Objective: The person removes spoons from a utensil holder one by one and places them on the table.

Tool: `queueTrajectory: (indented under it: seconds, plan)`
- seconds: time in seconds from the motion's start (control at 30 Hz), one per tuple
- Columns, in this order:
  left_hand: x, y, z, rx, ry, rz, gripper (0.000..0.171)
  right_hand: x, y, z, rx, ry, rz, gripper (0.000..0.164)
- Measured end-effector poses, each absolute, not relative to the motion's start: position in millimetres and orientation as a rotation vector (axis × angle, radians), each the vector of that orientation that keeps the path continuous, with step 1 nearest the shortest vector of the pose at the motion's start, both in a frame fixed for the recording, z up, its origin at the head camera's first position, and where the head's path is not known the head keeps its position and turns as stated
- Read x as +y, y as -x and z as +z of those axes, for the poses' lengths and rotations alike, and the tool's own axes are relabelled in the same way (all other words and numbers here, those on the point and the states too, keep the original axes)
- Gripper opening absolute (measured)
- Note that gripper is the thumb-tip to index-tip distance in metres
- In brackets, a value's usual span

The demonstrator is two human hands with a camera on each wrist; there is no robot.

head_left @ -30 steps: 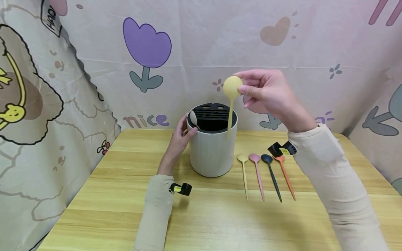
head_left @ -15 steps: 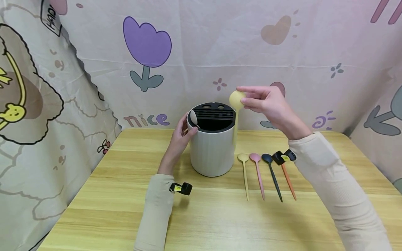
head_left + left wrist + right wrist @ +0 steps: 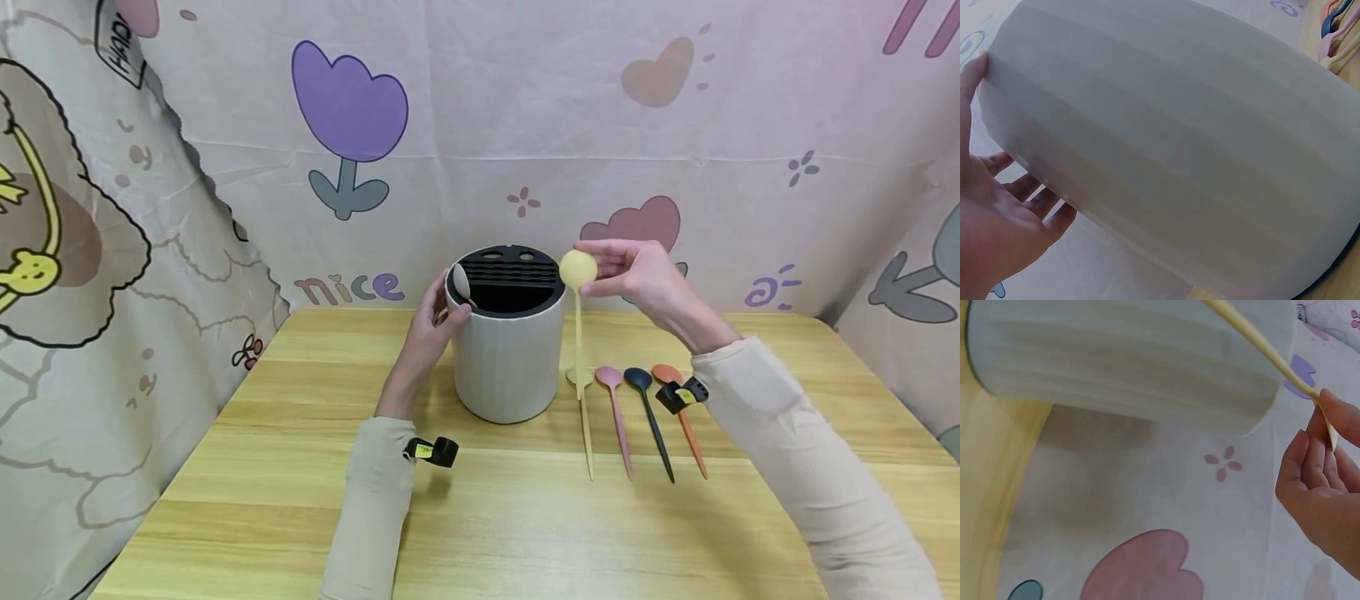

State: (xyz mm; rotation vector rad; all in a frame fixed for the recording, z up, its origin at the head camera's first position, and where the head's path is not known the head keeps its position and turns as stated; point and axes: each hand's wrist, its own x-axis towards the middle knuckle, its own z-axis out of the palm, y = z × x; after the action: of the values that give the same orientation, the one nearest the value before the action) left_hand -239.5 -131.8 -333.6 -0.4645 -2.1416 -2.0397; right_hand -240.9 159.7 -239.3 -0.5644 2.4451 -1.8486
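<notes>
My right hand pinches a pale yellow spoon by its round bowl, handle hanging down. This spoon is in the air just right of the white utensil holder, its handle passing in front of a yellow spoon on the table. In the right wrist view the thumb and fingers close on the bowl's edge. My left hand holds the holder's left side, thumb at the black rim and fingers round the wall. Inside the rim, close to that thumb, leans a light grey spoon.
On the wooden table, right of the holder, lie a yellow spoon, a pink spoon, a dark blue spoon and an orange spoon in a row. A printed cloth hangs behind.
My right hand has lowered the yellow spoon and shifted it slightly right, from over the holder's right rim to beside the holder. The left hand stays in place on the holder.
</notes>
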Motion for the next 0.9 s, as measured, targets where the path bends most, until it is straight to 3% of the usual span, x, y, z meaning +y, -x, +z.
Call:
queueTrajectory:
  seconds: [0.33, 0.9]
  plan:
    - [-131, 240, -334, -2.114, 0.492, -2.035, 0.075, 173, 248, -262, 2.474, 0.579, -1.691, 0.062]
    - [-131, 240, -334, -2.143, 0.464, -2.030, 0.077, 201, 255, -298, 2.576, 0.577, -1.452, 0.055]
